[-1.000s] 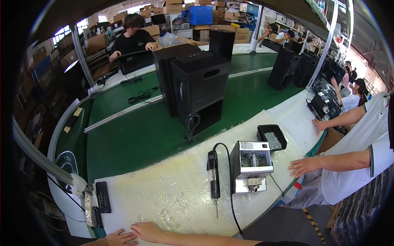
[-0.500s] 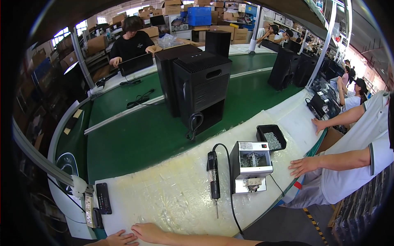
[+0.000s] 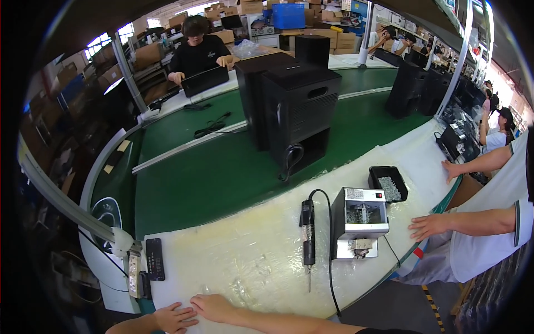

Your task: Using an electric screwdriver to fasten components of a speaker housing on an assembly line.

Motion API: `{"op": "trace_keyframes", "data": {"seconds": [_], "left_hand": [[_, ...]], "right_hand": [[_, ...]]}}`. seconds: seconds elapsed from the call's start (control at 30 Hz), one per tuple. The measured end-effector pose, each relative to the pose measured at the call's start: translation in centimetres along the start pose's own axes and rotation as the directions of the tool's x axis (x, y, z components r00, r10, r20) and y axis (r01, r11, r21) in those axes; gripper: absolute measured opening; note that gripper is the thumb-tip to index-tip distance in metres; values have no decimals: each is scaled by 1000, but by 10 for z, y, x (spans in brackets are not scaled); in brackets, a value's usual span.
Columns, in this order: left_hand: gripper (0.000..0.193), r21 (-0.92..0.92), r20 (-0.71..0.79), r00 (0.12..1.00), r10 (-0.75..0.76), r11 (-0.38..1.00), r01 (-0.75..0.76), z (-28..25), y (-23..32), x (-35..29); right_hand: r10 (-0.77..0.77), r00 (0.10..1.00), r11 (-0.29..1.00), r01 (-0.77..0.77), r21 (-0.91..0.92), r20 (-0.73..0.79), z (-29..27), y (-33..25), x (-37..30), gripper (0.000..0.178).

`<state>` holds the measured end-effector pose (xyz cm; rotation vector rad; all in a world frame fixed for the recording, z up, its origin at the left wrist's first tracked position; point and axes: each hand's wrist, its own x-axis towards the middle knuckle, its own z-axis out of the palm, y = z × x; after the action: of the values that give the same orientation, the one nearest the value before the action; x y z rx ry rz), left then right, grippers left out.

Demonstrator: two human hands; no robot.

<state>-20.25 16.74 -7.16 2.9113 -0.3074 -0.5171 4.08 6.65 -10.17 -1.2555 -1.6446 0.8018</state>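
My left hand (image 3: 176, 319) lies on the pale, film-covered worktop (image 3: 222, 261) near its front edge, fingers spread, holding nothing. Close beside it my right hand (image 3: 214, 308) rests on the same surface, fingers pointing left and loosely laid down, with nothing seen in it. A black electric screwdriver (image 3: 308, 234) lies further right, its bit toward me and its cord curving round. Beside that stands a silver screw feeder (image 3: 361, 225) with screws inside. Behind the feeder is a black tray (image 3: 373, 179) of loose screws. Left of my hands lies a flat black slab (image 3: 155, 259).
Tall black box-shaped units (image 3: 300, 106) stand on the green conveyor (image 3: 189, 195), a coiled cord hanging from one. Across it a person (image 3: 197, 53) holds a dark panel. At right, a co-worker's hand (image 3: 428, 226) rests on the worktop. A power strip (image 3: 134, 275) is at left.
The whole view has swung slightly, so everything sits further right in the picture. My hands stay resting on the worktop in nearly the same place.
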Motion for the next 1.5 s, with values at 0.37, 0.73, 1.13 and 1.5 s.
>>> {"op": "trace_keyframes", "data": {"seconds": [0.37, 0.73, 1.13, 1.5], "left_hand": [[50, 156, 110, 994, -1, 988, -16, -17, 2, 5], [50, 199, 96, 995, 9, 980, -28, -19, 3, 6], [50, 203, 92, 996, 2, 979, -21, -15, 4, 3], [57, 88, 105, 994, 33, 995, -42, -9, -6, 10]], "right_hand": [[23, 998, 998, -20, -61, 61, -1, 1, 0, 18], [25, 996, 998, -20, -54, 86, -1, 3, 0, 19], [18, 994, 998, -11, -64, 104, -1, 2, 0, 20], [77, 997, 995, -75, -71, 26, -6, 5, -2, 19]]}}
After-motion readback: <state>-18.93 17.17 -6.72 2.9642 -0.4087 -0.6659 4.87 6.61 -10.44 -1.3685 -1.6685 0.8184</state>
